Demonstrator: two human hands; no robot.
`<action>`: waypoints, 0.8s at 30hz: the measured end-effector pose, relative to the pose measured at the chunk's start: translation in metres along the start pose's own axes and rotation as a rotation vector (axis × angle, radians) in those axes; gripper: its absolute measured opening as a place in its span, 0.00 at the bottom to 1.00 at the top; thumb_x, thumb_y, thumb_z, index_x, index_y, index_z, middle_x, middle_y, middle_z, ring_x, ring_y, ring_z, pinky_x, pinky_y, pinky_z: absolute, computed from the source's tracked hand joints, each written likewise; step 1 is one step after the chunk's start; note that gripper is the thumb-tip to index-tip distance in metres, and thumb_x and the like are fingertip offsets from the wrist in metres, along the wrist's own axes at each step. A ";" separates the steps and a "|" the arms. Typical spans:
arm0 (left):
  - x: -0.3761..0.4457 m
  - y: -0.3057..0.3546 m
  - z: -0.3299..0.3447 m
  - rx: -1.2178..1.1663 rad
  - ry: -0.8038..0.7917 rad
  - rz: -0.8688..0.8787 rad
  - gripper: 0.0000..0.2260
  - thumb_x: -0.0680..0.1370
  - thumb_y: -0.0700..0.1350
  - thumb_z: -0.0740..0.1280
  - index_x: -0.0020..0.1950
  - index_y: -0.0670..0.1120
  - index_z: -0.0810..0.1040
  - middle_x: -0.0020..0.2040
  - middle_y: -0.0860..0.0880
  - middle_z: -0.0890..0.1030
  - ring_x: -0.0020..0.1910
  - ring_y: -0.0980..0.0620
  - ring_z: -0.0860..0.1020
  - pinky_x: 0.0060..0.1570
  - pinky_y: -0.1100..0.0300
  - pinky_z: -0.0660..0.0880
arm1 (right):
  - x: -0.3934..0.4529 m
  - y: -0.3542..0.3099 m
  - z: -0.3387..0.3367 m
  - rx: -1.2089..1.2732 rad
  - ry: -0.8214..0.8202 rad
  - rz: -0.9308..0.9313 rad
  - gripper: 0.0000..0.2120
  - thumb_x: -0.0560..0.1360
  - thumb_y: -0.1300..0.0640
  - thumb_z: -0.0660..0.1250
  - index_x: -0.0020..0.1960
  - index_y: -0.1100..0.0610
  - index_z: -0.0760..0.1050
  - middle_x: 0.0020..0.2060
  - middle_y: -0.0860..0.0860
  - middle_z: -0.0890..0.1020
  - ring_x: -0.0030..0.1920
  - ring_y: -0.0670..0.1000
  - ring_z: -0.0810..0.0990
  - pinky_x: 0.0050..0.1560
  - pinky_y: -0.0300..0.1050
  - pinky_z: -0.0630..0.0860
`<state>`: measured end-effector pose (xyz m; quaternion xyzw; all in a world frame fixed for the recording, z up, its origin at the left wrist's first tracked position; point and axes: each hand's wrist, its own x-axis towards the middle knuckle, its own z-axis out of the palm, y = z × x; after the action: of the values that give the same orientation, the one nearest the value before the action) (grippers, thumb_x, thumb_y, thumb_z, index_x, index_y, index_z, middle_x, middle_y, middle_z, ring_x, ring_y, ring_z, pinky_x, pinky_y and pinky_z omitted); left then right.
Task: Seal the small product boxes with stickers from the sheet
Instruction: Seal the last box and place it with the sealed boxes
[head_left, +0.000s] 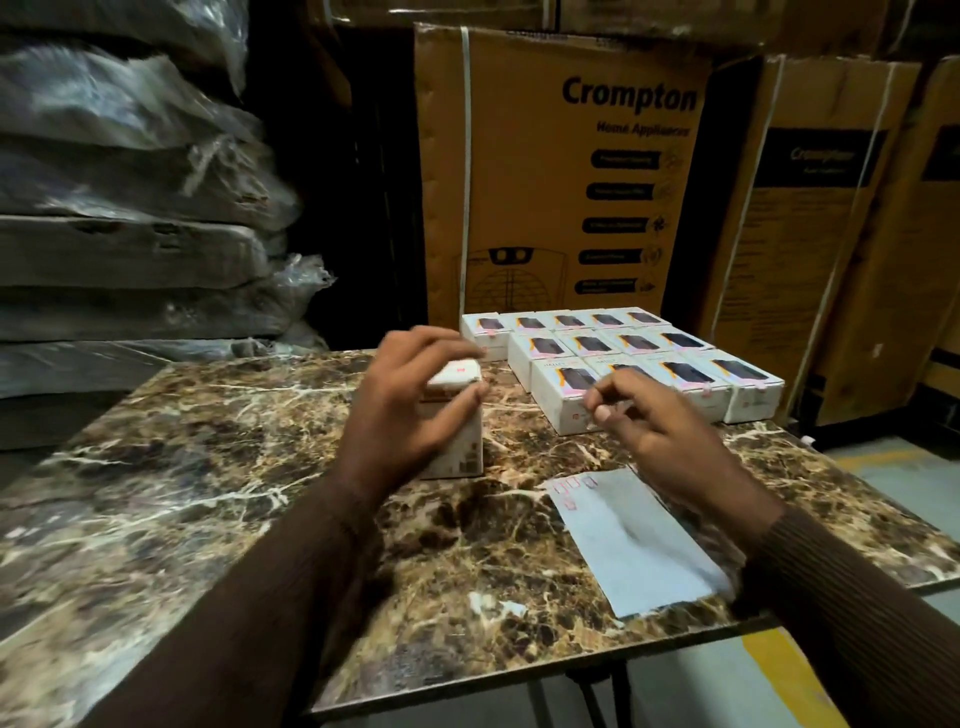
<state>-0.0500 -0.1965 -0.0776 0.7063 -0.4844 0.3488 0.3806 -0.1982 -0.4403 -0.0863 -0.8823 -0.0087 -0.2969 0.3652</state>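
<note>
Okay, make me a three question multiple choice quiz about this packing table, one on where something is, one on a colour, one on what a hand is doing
1. Where does the sticker sheet lie?
A. on the table, below the right hand
B. on top of the grouped boxes
C. on the floor

2. What colour are the stickers left on the sheet?
A. green
B. red or pink
C. black

3. What is the left hand doing?
A. resting flat on the table
B. gripping one upright small box
C. lifting the sheet

Answers: 1 A, the pale sheet lies flat on the marble top nearer the camera than the right hand. 2 B, small reddish marks sit at its far corner. 3 B, fingers and thumb curl round the box.
</note>
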 end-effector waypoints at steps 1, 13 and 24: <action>0.003 -0.012 -0.007 0.012 -0.020 -0.024 0.13 0.79 0.48 0.77 0.62 0.47 0.84 0.61 0.51 0.81 0.62 0.49 0.77 0.62 0.48 0.74 | 0.008 -0.011 0.006 0.012 -0.009 -0.028 0.08 0.83 0.63 0.66 0.51 0.51 0.79 0.48 0.44 0.83 0.49 0.46 0.81 0.50 0.50 0.79; -0.003 -0.059 -0.004 -0.155 -0.149 -0.160 0.13 0.78 0.57 0.74 0.59 0.52 0.85 0.58 0.56 0.81 0.59 0.58 0.79 0.58 0.47 0.79 | 0.070 -0.064 0.076 0.044 -0.012 -0.192 0.06 0.81 0.61 0.67 0.50 0.52 0.80 0.46 0.45 0.83 0.50 0.46 0.82 0.45 0.39 0.76; -0.008 -0.056 0.001 -0.129 -0.107 -0.171 0.09 0.79 0.52 0.74 0.57 0.52 0.83 0.56 0.56 0.79 0.58 0.58 0.77 0.56 0.49 0.78 | 0.073 -0.044 0.092 0.119 0.025 -0.094 0.01 0.79 0.56 0.72 0.50 0.51 0.81 0.46 0.47 0.84 0.50 0.48 0.83 0.52 0.52 0.82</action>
<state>0.0005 -0.1808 -0.0966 0.7366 -0.4635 0.2450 0.4272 -0.1004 -0.3632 -0.0707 -0.8537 -0.0634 -0.3238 0.4028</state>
